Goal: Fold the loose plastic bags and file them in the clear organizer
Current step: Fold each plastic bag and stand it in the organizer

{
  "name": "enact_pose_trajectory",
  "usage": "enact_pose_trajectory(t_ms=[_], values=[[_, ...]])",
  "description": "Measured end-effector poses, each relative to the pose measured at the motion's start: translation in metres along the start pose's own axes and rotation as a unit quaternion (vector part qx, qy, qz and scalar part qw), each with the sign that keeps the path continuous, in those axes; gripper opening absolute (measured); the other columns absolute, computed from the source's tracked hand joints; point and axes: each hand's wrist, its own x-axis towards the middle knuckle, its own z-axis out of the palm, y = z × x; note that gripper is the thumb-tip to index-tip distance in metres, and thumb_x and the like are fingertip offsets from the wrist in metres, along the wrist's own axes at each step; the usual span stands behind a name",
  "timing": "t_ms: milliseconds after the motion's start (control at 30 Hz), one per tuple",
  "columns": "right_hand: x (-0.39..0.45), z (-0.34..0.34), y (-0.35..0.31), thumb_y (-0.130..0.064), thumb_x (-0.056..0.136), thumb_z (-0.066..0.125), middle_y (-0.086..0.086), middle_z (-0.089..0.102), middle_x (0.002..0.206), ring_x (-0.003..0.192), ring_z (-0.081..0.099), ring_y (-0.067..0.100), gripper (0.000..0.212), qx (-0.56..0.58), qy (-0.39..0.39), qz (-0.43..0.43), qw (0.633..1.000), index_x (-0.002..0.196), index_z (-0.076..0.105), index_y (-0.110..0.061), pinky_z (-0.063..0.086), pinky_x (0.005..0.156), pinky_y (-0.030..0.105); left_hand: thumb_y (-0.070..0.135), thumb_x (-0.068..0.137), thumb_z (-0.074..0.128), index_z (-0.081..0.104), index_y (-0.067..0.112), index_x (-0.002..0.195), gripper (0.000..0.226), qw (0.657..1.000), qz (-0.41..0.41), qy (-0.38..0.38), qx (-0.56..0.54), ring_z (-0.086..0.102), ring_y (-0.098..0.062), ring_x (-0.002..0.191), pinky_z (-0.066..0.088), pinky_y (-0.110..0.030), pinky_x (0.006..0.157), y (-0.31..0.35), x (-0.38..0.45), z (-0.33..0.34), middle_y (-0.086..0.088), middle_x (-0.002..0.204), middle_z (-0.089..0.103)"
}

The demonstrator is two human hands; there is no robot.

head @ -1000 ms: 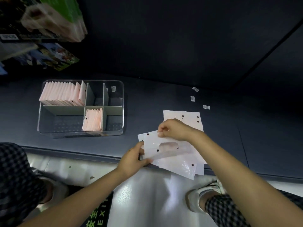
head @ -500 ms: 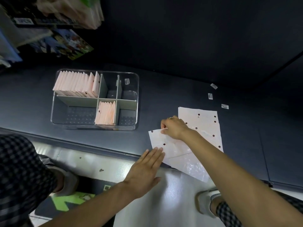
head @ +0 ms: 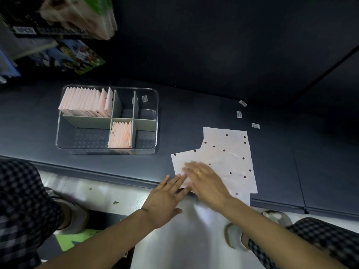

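Observation:
Loose white plastic bags with dark dots (head: pixel 227 154) lie overlapping on the dark shelf, right of centre. My right hand (head: pixel 204 179) lies flat and blurred on the nearest bag (head: pixel 180 162), fingers straight. My left hand (head: pixel 165 197) is flat too, its fingertips touching that bag's near edge at the shelf lip. The clear organizer (head: pixel 151 150) stands to the left with grey dividers. Folded pink-white bags (head: pixel 85 102) fill its far-left compartment, and several more (head: pixel 120 135) stand in the near middle one.
Three small white labels (head: pixel 239 114) lie on the shelf behind the bags. Packaged goods (head: pixel 64 16) hang at upper left. The dark shelf's front edge (head: pixel 97 171) runs across below the organizer. My knees in checked cloth and my shoes sit beneath.
The bag I held up a second ago now lies flat on the shelf. My right hand went from pinching its corner to pressing flat and sliding over it. My left hand moved up to its edge.

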Motion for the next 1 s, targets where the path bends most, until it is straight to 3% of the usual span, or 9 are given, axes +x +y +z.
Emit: enact_pose_trajectory(t_ms=[100, 200, 367, 400, 467, 567, 800, 867, 1000], values=[[-0.049, 0.014, 0.008, -0.051, 0.089, 0.049, 0.005, 0.041, 0.147, 0.134, 0.040, 0.020, 0.064, -0.066, -0.097, -0.043, 0.992, 0.139, 0.045, -0.011, 0.029, 0.111, 0.039, 0.049, 0.097, 0.037, -0.006, 0.027, 0.150, 0.072, 1.000, 0.001, 0.001, 0.010, -0.018, -0.018, 0.145, -0.022, -0.036, 0.110, -0.001, 0.000, 0.000, -0.004, 0.158, -0.018], [-0.074, 0.008, 0.036, -0.056, 0.092, 0.025, 0.008, 0.032, 0.150, 0.137, 0.035, 0.023, 0.071, -0.101, -0.141, 0.020, 0.985, 0.142, 0.038, -0.007, 0.014, 0.111, 0.039, 0.051, 0.097, 0.033, -0.012, 0.032, 0.149, 0.071, 1.000, 0.004, 0.009, 0.019, -0.018, -0.016, 0.145, -0.019, -0.037, 0.112, -0.004, 0.001, 0.000, -0.002, 0.157, -0.020], [-0.092, -0.013, 0.065, -0.056, 0.094, 0.015, 0.008, 0.043, 0.145, 0.132, 0.043, 0.024, 0.074, -0.106, -0.132, 0.080, 0.982, 0.135, 0.049, -0.006, 0.015, 0.113, 0.037, 0.055, 0.097, 0.030, -0.008, 0.042, 0.147, 0.064, 1.000, -0.009, 0.014, 0.004, -0.020, -0.019, 0.144, -0.016, -0.038, 0.114, -0.007, 0.000, -0.005, -0.006, 0.156, -0.022], [-0.090, -0.017, 0.067, -0.055, 0.095, 0.017, 0.007, 0.050, 0.140, 0.128, 0.049, 0.025, 0.071, -0.098, -0.109, 0.087, 0.985, 0.128, 0.057, -0.007, 0.023, 0.114, 0.039, 0.056, 0.096, 0.030, -0.006, 0.045, 0.147, 0.063, 1.000, -0.013, 0.016, -0.004, -0.021, -0.020, 0.144, -0.015, -0.038, 0.115, -0.008, 0.000, -0.006, -0.007, 0.156, -0.023], [-0.079, -0.023, 0.067, -0.045, 0.094, 0.044, 0.008, 0.061, 0.128, 0.116, 0.060, 0.027, 0.048, -0.060, -0.034, 0.108, 0.992, 0.113, 0.068, -0.008, 0.043, 0.102, 0.042, 0.057, 0.096, 0.031, 0.001, 0.048, 0.146, 0.060, 0.999, -0.017, 0.017, -0.021, -0.020, -0.020, 0.144, -0.014, -0.037, 0.116, -0.010, 0.002, -0.009, -0.009, 0.156, -0.021], [-0.057, -0.019, 0.066, -0.023, 0.074, 0.080, 0.010, 0.065, 0.118, 0.103, 0.065, 0.028, 0.036, 0.004, 0.022, 0.107, 0.994, 0.104, 0.069, -0.008, 0.053, 0.086, 0.042, 0.058, 0.095, 0.032, 0.015, 0.048, 0.146, 0.054, 0.999, -0.016, 0.016, -0.037, -0.010, -0.020, 0.146, -0.009, -0.035, 0.118, -0.012, 0.005, -0.018, -0.008, 0.159, -0.012], [-0.036, -0.010, 0.070, -0.018, 0.057, 0.087, -0.001, 0.072, 0.090, 0.077, 0.069, 0.020, 0.024, -0.056, 0.011, -0.004, 0.998, 0.076, 0.073, -0.018, 0.054, 0.045, 0.026, 0.058, 0.093, 0.038, 0.027, 0.042, 0.144, 0.054, 0.997, -0.045, 0.019, -0.066, 0.006, -0.022, 0.144, 0.010, -0.033, 0.117, -0.006, 0.011, -0.025, -0.009, 0.158, 0.006], [-0.033, -0.010, 0.075, -0.010, 0.057, 0.084, -0.001, 0.072, 0.087, 0.072, 0.068, 0.020, 0.024, -0.051, 0.019, -0.008, 0.998, 0.078, 0.074, -0.017, 0.054, 0.047, 0.027, 0.058, 0.092, 0.041, 0.024, 0.038, 0.146, 0.060, 0.995, -0.056, 0.037, -0.075, 0.014, -0.021, 0.142, 0.015, -0.032, 0.115, -0.007, 0.014, -0.026, -0.006, 0.155, 0.015], [-0.026, -0.016, 0.076, -0.016, 0.089, 0.062, 0.000, 0.070, 0.102, 0.096, 0.062, 0.020, 0.014, 0.131, -0.007, 0.099, 0.986, 0.099, 0.071, -0.015, 0.049, 0.081, 0.030, 0.055, 0.087, 0.054, 0.036, 0.030, 0.142, 0.063, 0.976, -0.112, 0.092, -0.165, 0.034, -0.015, 0.129, 0.025, -0.027, 0.106, -0.017, 0.021, -0.028, 0.008, 0.141, 0.041]])
